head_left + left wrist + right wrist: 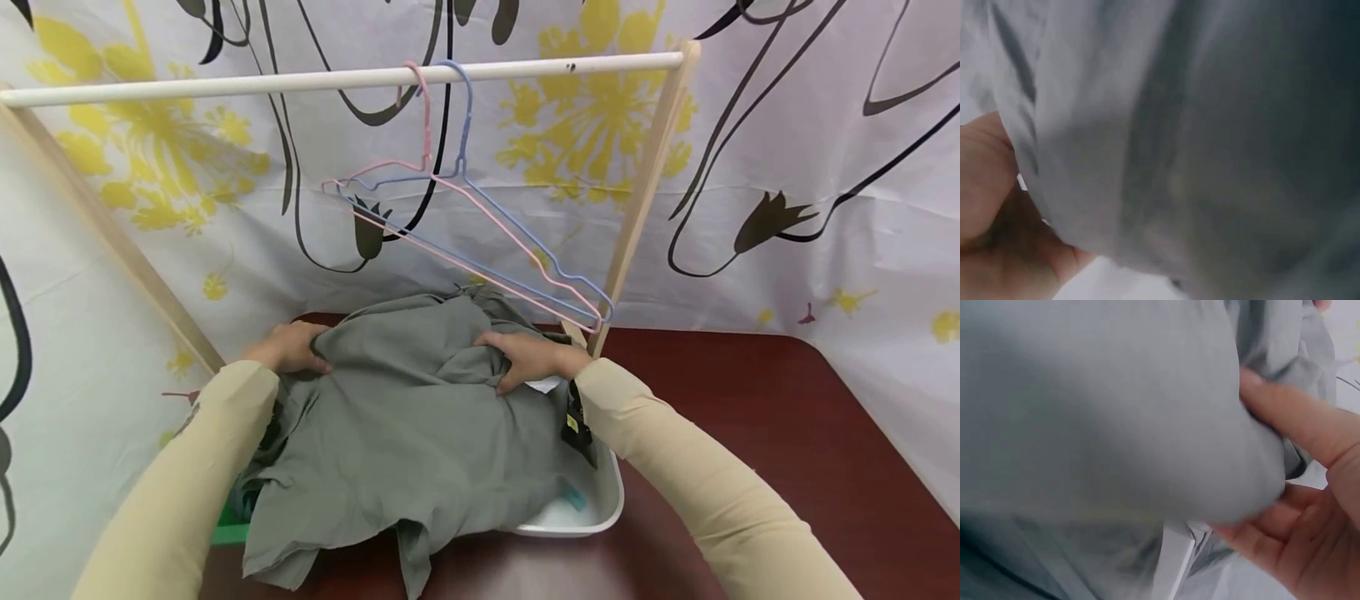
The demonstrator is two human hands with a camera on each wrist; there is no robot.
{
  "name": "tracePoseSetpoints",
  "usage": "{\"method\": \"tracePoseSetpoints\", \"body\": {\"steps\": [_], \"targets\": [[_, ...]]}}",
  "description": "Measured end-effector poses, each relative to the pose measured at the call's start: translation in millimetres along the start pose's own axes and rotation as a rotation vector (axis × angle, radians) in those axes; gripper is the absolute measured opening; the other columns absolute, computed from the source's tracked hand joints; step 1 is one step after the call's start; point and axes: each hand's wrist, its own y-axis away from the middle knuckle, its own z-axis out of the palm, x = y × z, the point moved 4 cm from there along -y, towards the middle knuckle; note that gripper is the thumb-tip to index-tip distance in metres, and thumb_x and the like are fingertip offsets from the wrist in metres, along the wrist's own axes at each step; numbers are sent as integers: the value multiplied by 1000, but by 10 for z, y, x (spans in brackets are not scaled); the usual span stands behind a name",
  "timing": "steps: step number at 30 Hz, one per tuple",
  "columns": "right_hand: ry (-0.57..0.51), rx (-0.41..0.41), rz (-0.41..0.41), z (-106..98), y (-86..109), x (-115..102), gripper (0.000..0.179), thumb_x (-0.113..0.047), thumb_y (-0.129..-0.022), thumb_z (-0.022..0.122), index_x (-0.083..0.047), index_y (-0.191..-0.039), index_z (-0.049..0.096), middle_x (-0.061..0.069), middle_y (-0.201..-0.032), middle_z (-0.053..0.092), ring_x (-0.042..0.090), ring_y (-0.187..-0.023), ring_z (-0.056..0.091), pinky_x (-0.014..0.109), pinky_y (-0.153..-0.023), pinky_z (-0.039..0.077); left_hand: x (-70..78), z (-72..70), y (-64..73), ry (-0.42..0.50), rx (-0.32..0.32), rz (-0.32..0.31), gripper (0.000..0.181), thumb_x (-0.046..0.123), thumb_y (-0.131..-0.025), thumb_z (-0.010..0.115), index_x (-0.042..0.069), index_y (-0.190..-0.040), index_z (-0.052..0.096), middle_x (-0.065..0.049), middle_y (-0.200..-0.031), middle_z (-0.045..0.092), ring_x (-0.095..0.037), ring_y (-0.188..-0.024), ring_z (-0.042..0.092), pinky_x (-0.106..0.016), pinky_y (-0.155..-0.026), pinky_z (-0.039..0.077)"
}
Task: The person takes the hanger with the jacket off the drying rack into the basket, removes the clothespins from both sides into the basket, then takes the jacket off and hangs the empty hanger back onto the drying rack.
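Observation:
A grey-green cloth garment, perhaps a shirt [420, 417], spreads between both hands over a white bin [617, 500]. My left hand [288, 348] grips its upper left edge. On the other side, my right hand [528, 358] pinches a fold at the upper right, thumb on top. In the left wrist view the cloth [1104, 137] fills most of the picture, with part of the left hand [985, 187] beside it. The right wrist view has the right hand [1316, 544] holding the cloth's [1147, 425] rounded edge between thumb and fingers.
Pink [427, 125] and blue [468, 100] hangers hang from a white rail [300, 82] above the garment. Wooden posts [645, 183] support it. A green edge [228, 533] shows at lower left. Dark cloth with a yellow label [572, 423] lies by the right wrist, on a reddish-brown table [735, 400].

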Motion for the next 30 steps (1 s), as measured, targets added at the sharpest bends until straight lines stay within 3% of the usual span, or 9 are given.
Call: {"method": "tracePoseSetpoints", "body": {"steps": [4,8,13,17,20,25,30], "targets": [[48,72,-78,-19,-49,-28,38,-3,-76,73,-9,-109,55,6,-107,56,20,-94,51,33,-76,41,16,-3,-54,78,83,16,23,10,-78,72,-2,-95,65,-17,-92,63,-31,-78,56,-47,-73,44],[36,106,-62,-21,-77,-27,23,2,-78,67,-11,-93,56,2,-88,53,16,-76,45,29,-65,35,16,7,-87,111,170,4,7,2,-76,70,0,-83,68,-14,-84,64,-28,-72,56,-43,-66,45],[37,130,-16,-36,-93,-51,14,4,-81,60,-9,-84,54,1,-72,43,13,-60,35,27,-57,28,51,-15,-83,120,264,14,15,-8,-74,66,-2,-87,70,-19,-90,64,-34,-79,58,-44,-68,47],[103,196,5,-103,-87,-123,12,1,-83,59,-9,-88,56,0,-68,42,13,-58,35,27,-57,28,96,-66,-68,132,290,12,8,-8,-75,61,0,-76,62,-13,-70,56,-27,-63,49,-38,-59,40],[136,294,-4,-184,-66,-199,11,0,-84,58,-10,-86,55,0,-69,44,13,-61,36,28,-59,29,117,-127,-33,136,325,7,16,-7,-77,61,4,-70,52,-7,-61,45,-22,-58,40,-36,-57,32],[101,460,-43,-331,7,-332,14,1,-86,53,-8,-79,44,3,-67,37,16,-60,33,29,-59,28,140,-245,43,135,407,26,12,-5,-80,61,2,-76,52,-12,-69,52,-26,-62,45,-39,-58,34],[-74,519,-46,-417,38,-435,18,0,-89,48,-7,-76,36,5,-69,32,18,-60,29,31,-60,26,142,-373,110,174,449,0,6,-2,-86,56,-4,-86,50,-23,-84,52,-35,-74,46,-45,-64,35]]}}
